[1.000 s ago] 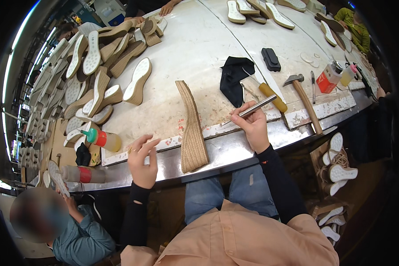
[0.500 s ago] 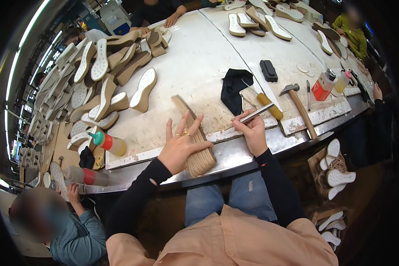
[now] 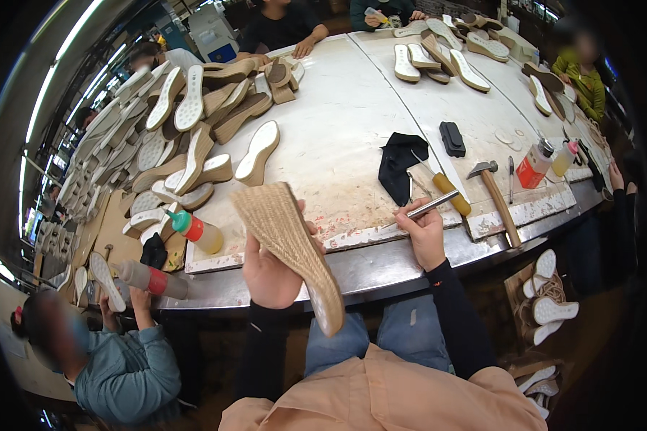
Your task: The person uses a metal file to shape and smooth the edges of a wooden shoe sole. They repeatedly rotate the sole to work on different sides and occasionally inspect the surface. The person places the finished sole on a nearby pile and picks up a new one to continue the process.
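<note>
My left hand (image 3: 269, 284) is closed round a woven, straw-coloured wedge shoe sole (image 3: 284, 241), raised over the table's front edge. The sole is tilted, its thick heel end up and its narrow end hanging above my lap. White shows along the narrow end's underside. My left fingers are partly hidden behind it. To the right, my right hand (image 3: 424, 233) grips a slim silver pen-like tool (image 3: 440, 202) with a thin tip pointing left. Just beyond that hand are a yellow-handled tool (image 3: 451, 194) and a black cloth (image 3: 401, 169).
Many wedge soles (image 3: 188, 100) are heaped at the left. A green-capped bottle (image 3: 198, 233) and a grey bottle (image 3: 153, 279) stand or lean near the left edge. Right of me are a hammer (image 3: 499, 201) and red-and-white bottle (image 3: 535, 165). A co-worker (image 3: 129, 370) sits at left.
My left hand has turned palm up and lifted the wedge sole off the tabletop toward me. My right hand still grips the silver tool. The whole view has shifted slightly.
</note>
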Available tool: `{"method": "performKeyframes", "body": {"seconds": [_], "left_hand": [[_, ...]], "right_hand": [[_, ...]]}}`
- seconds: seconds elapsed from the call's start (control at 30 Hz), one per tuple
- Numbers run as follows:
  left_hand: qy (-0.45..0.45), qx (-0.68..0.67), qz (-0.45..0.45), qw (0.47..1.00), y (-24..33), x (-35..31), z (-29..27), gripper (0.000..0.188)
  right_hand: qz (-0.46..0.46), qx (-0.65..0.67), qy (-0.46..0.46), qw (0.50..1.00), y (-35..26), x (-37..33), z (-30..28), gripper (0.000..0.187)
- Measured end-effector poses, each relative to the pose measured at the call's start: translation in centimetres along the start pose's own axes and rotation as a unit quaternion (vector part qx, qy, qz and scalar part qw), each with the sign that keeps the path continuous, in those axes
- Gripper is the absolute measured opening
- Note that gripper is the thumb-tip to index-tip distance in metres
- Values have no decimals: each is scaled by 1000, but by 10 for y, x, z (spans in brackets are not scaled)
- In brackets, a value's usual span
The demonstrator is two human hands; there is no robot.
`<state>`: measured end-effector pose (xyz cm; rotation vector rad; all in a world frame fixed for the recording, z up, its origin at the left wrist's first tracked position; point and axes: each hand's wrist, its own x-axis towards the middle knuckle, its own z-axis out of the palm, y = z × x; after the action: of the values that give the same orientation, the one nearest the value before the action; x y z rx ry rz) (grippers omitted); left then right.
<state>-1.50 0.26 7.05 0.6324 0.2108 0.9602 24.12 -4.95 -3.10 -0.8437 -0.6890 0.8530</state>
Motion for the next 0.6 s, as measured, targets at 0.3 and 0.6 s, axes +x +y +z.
{"method": "performKeyframes", "body": {"seconds": [0.3,0.6], "left_hand": [[0,65,-100,993,-23,-5,6,67],[-59,114,-327,936,-25,-12,-6,64]], "right_hand": [[-15,-64,29,997,-7,4,5,17],[-197,-218,-208,933,-93,-20,53,28]]}}
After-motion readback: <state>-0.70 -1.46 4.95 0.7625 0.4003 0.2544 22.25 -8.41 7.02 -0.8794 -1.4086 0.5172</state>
